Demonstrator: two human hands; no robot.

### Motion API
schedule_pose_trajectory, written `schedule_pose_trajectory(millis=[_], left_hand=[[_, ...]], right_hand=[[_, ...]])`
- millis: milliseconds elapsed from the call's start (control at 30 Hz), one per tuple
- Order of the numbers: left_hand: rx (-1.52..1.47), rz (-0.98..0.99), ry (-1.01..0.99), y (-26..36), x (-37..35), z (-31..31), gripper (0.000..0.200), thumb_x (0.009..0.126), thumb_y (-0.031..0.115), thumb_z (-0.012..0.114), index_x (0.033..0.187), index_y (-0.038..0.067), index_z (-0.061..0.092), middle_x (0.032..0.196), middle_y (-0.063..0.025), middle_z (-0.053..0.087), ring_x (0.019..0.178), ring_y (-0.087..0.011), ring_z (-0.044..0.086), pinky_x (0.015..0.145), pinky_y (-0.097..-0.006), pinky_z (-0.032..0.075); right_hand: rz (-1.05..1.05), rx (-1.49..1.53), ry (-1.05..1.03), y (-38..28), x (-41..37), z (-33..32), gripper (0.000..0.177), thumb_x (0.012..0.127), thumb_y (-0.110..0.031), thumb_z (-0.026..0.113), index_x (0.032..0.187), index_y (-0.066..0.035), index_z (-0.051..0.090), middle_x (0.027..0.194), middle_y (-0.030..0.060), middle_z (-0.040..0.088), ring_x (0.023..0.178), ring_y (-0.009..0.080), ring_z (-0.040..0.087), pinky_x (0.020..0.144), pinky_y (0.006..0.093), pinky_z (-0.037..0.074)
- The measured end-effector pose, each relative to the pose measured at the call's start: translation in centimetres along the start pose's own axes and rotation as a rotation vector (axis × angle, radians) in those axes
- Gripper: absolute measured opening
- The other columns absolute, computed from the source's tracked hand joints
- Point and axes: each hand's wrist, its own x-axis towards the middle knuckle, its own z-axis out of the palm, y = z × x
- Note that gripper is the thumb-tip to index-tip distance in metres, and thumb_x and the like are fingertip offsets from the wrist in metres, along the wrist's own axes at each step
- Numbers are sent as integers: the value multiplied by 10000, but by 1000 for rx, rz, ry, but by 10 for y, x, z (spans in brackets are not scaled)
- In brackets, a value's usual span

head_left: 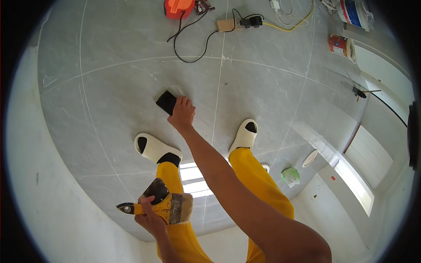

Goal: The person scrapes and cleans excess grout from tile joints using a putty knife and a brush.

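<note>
My right hand (pixel 183 114) reaches out over the floor, its fingers closed around one end of a black smartphone (pixel 166 102), with the dark face upward. Nearer to my body, my left hand (pixel 153 221) grips a wide paintbrush (pixel 164 209) by its yellow and black handle, the worn pale bristles pointing right. A dark, fan-shaped flat piece (pixel 156 190), like a scraper blade, sticks out above the brush in the same hand. The brush overlaps my yellow trouser leg in this view.
I stand in white slippers (pixel 154 148) on a grey tiled floor (pixel 131 101). Ahead lie an orange-red case (pixel 179 8) and a power strip (pixel 251 22) with trailing cords. To the right are a red bucket (pixel 340 45), a white-and-blue bucket (pixel 354 15) and a green plastic bag (pixel 290 176).
</note>
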Motion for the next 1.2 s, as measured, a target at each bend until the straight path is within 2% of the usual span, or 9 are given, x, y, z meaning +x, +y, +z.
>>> schedule_pose_trajectory(millis=[167,300,500,767,867,933,1000,1100,1200], left_hand=[[87,85,24,14,-7,12,388,994,286,572,837,-52,682,887,-105,681,755,-159,631,686,-282,526],[93,250,19,39,-14,33,373,996,271,561,847,-52,671,905,-105,671,798,-173,630,723,-292,523],[153,573,27,82,-4,52,309,979,213,565,839,-49,650,916,-92,646,862,-178,604,793,-297,483],[62,846,-151,129,9,112,245,926,232,656,880,-2,712,890,-102,676,804,-178,650,708,-322,509],[191,1033,-311,149,52,117,239,909,281,681,862,48,710,820,-104,659,765,-264,648,662,-357,507],[142,1174,-357,160,73,119,268,913,309,668,834,54,696,814,-103,657,758,-289,636,651,-382,500],[130,1224,-411,171,94,120,294,930,330,640,832,57,688,816,-94,661,753,-290,629,655,-395,493],[93,1233,-449,188,120,119,310,952,354,608,861,70,691,813,-80,649,767,-288,618,662,-400,484],[-99,1257,-433,194,134,117,311,959,365,588,895,80,696,820,-81,635,795,-283,612,657,-402,483]], right_hand=[[-31,101,-6,60,13,-41,717,633,-232,768,1240,-31,443,1188,121,465,1107,282,497,812,460,486],[-202,-94,203,204,54,-128,721,578,-210,751,1229,-57,480,1142,121,497,1058,303,531,806,445,481],[-160,-411,321,420,167,-256,786,556,-112,767,1281,-79,465,1224,122,507,1142,319,517,873,459,464],[-116,-464,196,518,238,-242,957,526,-25,856,1353,-67,375,1412,150,432,1268,369,479,986,434,500],[-240,-585,298,425,182,-254,929,590,-163,879,1375,-56,395,1435,200,398,1315,397,398,1052,492,393],[-556,-240,309,338,137,-265,646,678,-208,844,1229,-39,553,1300,187,534,1188,364,522,1001,452,439],[-617,302,35,204,58,-285,471,710,-206,872,1067,-16,629,1052,116,668,963,250,664,855,361,528],[-878,371,-22,41,-38,-315,557,716,-224,880,1150,-26,592,1077,115,660,989,233,657,882,351,527],[-746,303,72,-52,-68,-325,599,709,-229,874,1176,-38,551,1075,110,618,992,258,634,840,371,528]])
